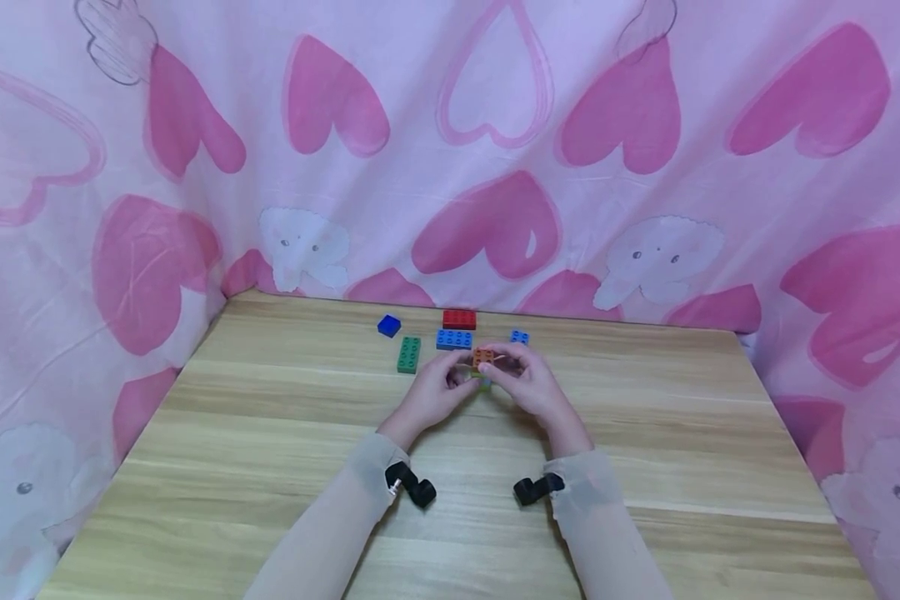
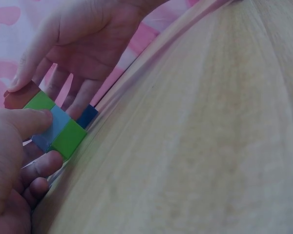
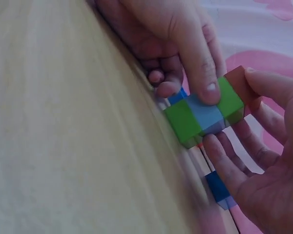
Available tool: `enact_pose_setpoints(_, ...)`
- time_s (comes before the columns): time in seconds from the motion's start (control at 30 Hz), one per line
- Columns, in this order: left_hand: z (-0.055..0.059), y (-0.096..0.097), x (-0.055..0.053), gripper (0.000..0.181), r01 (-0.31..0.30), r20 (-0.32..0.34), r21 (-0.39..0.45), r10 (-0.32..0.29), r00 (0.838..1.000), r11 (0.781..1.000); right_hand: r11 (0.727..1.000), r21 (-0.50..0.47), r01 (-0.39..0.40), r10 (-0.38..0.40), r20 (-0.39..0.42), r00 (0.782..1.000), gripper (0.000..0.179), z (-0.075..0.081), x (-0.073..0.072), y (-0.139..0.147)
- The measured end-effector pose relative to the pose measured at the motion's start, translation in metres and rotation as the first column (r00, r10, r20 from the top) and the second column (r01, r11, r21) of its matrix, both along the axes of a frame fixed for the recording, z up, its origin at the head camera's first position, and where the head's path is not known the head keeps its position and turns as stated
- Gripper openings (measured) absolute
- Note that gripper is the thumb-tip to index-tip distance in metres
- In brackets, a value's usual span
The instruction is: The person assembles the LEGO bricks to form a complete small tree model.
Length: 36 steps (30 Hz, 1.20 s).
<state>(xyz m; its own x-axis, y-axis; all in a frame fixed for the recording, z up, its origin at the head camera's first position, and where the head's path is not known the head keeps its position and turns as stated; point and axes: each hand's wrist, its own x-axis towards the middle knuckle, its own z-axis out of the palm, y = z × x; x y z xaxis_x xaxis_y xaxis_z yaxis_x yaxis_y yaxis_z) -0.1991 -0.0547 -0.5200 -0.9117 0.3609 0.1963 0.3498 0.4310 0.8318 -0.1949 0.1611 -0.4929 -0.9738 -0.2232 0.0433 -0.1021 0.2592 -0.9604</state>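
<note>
A small tower of building bricks stands upright between both hands: a green brick (image 3: 182,119) at the bottom, a light blue brick (image 3: 201,111), another green brick (image 3: 231,99), and an orange brick (image 1: 483,357) on top. My left hand (image 1: 433,392) holds the tower from the left, its thumb pressed on the light blue layer. With thumb and fingertips, my right hand (image 1: 531,383) pinches the orange brick at the top. In the left wrist view the lower green brick (image 2: 68,140) is close over the wooden table (image 2: 185,136).
Behind the hands lie a blue brick (image 1: 454,339), a red brick (image 1: 459,319) and a small blue brick (image 1: 520,337). A green brick (image 1: 408,355) and a dark blue brick (image 1: 389,326) lie to the left. A pink heart-patterned curtain (image 1: 390,208) borders the table's back and sides.
</note>
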Motion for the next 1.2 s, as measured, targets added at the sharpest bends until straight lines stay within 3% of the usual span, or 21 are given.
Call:
enact_pose_setpoints(0.3, -0.001, -0.002, -0.001, 0.043, 0.017, -0.019, 0.003, -0.017, 1.0, 1.0, 0.994, -0.111, 0.004, -0.001, 0.027, 1.0, 0.04, -0.011, 0.005, -0.004)
enact_pose_setpoints(0.57, -0.001, -0.001, 0.0, 0.045, 0.003, -0.002, -0.007, -0.003, 1.0, 1.0, 0.974, -0.226, 0.004, 0.009, 0.056, 0.998, 0.041, -0.021, 0.001, -0.004)
enact_pose_setpoints(1.2, 0.0, 0.0, 0.0, 0.043, 0.008, -0.017, -0.005, -0.008, 1.0, 1.0, 0.985, -0.172, -0.002, 0.015, 0.073, 0.997, 0.047, -0.023, -0.002, -0.001)
